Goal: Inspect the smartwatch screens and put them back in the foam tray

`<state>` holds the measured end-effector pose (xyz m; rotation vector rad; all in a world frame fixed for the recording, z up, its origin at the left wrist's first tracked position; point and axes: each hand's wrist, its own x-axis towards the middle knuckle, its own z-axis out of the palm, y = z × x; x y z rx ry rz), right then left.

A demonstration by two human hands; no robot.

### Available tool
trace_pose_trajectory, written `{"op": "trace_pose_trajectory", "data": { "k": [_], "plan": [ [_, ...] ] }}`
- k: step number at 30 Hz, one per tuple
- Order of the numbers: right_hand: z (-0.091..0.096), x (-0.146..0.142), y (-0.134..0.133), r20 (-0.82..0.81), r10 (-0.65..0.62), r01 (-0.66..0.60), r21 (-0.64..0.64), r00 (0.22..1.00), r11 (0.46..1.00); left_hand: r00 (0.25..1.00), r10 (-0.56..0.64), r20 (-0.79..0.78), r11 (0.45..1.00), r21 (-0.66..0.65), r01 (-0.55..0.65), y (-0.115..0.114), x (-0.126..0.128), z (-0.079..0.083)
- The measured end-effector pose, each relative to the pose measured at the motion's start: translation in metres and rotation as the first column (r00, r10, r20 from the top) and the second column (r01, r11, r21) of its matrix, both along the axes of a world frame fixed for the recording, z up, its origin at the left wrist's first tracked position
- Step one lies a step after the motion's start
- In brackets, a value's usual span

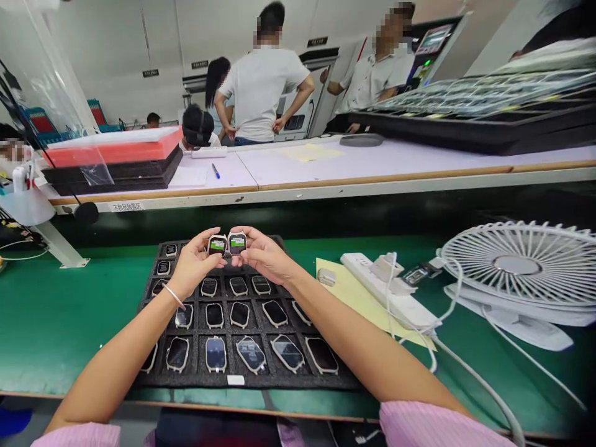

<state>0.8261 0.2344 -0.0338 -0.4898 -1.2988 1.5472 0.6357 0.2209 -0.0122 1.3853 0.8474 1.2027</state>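
My left hand (193, 266) pinches a small smartwatch body (216, 244) with a lit green screen. My right hand (264, 254) pinches a second lit watch body (237, 242) right beside it; the two watches nearly touch. Both are held up over the far end of a black compartment tray (233, 380) on the green belt. The tray holds several dark-screened watch bodies (215, 354) in rows. A thin bracelet circles my left wrist.
A white power strip (386, 290) with plugs and cables lies on yellow paper (347, 288) right of the tray. A white desk fan (521, 264) lies at the far right. A raised shelf (326, 180) carries stacked trays. Several people stand behind it.
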Motion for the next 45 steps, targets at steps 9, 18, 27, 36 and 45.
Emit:
{"op": "trace_pose_trajectory", "data": {
  "k": [9,18,27,36,45],
  "plan": [
    [-0.045,-0.008,-0.002,0.004,0.031,-0.03,-0.22,1.0,0.975,0.999,0.052,-0.002,0.986,-0.158,-0.051,-0.003,-0.006,-0.047],
    [-0.059,-0.007,-0.006,0.017,0.057,-0.05,-0.293,0.998,0.955,0.999,0.043,-0.033,0.977,-0.209,-0.049,-0.005,-0.006,-0.059],
    [-0.06,-0.006,-0.006,0.022,0.06,-0.052,-0.282,0.998,0.958,0.999,0.019,-0.029,0.972,-0.234,-0.026,-0.006,-0.005,-0.058],
    [-0.062,-0.006,-0.005,0.03,0.03,-0.02,-0.289,0.999,0.957,0.999,0.009,-0.035,0.962,-0.273,-0.018,-0.008,-0.005,-0.056],
    [-0.061,-0.006,-0.006,0.036,0.039,-0.027,-0.287,0.999,0.958,0.998,0.016,-0.056,0.974,-0.225,-0.028,-0.006,-0.005,-0.06]
  ]
}}
